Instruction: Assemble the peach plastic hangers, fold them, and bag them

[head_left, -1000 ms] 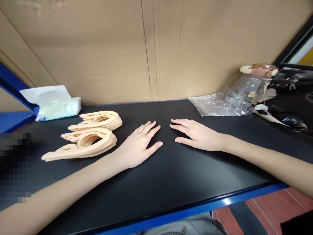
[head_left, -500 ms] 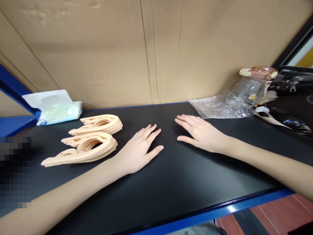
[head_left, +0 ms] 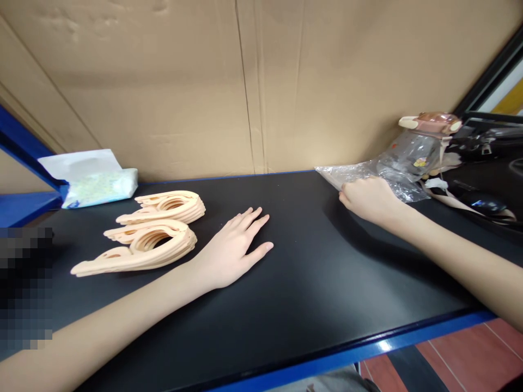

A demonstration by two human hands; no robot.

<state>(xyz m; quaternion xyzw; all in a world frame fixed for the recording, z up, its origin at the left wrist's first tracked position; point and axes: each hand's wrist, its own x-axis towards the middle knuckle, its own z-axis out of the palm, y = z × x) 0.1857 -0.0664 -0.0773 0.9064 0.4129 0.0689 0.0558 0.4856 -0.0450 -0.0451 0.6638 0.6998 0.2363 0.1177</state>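
My left hand lies flat and open on the black table top, fingers spread, holding nothing. Just left of it sit two stacks of peach plastic pieces, one stack behind the other. My right hand has reached to the back right and its fingers are curled on the near edge of a clear plastic bag. The fingertips are tucked under the hand, against the bag.
A pack of tissues rests at the back left by a blue frame. A clear bottle with a pink lid and dark items lie at the right. A cardboard wall stands behind. The table's blue front edge runs across the bottom.
My right hand left its flat rest at the table's middle and moved right and back to the plastic bag, closing its fingers on the bag's edge. My left hand stayed put.
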